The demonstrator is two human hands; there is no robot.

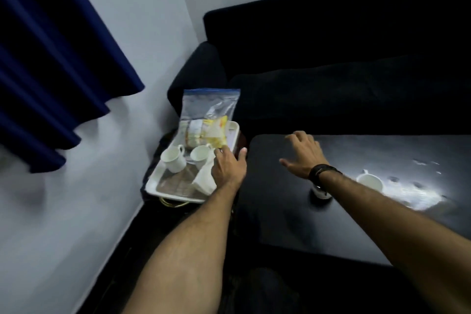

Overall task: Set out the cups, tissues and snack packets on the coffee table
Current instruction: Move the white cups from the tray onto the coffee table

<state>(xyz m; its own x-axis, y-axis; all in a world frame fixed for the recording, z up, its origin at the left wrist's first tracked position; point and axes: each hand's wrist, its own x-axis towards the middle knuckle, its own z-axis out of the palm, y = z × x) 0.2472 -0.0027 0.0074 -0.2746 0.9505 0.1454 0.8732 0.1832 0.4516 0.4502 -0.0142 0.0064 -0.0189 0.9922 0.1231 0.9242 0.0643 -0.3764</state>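
Observation:
A white tray [155, 183] sits low at the left of the black coffee table [293, 211]. It holds two upright white cups, one at the left [174, 159] and one in the middle [200, 156], a clear zip bag [207, 120] with snack packets, and a white folded tissue piece [204, 181]. My left hand [228, 166] hovers over the tray's right side, fingers apart, above the tissue. My right hand [303, 154], with a dark wristband, is spread over the table's left end and holds nothing. Another white cup [369, 182] stands on the table behind my right forearm.
A dark sofa [344, 71] runs behind the table and tray. A blue curtain [51, 58] hangs against the pale wall at the left. A small dark round object [319, 192] sits on the table under my right wrist. Glare marks the table's right part.

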